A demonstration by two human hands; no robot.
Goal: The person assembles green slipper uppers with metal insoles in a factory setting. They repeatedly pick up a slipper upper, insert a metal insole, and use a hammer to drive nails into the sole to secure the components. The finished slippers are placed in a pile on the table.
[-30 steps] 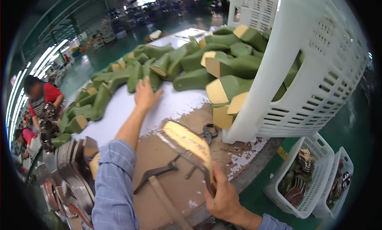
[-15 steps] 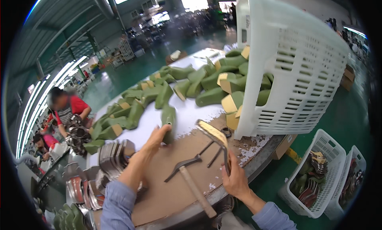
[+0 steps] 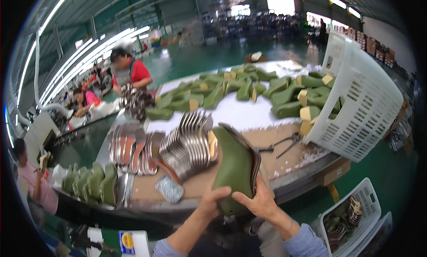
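Observation:
A green shoe last (image 3: 233, 168) is held up close in front of me, tilted, over the table's near edge. My left hand (image 3: 213, 203) grips its lower left side, thumb on the green surface. On the other side my right hand (image 3: 260, 201) grips the last, thumb also on the front. Along the last's right edge lies a thin dark insole (image 3: 256, 161), pressed against it by my right fingers, which are partly hidden. Behind the last, stacks of shiny curved insoles (image 3: 184, 145) stand on the brown board.
Many green lasts (image 3: 213, 97) lie across the table's far side. A tipped white basket (image 3: 356, 101) stands at right, with pincers (image 3: 289, 143) nearby. Another basket (image 3: 373, 197) sits on the floor. More lasts (image 3: 106, 186) stand at left. A person in red (image 3: 141, 72) works beyond.
My left hand has lifted a green last from the table. My right hand has brought the insole against it, and both hands now hold them together. The view has swung left.

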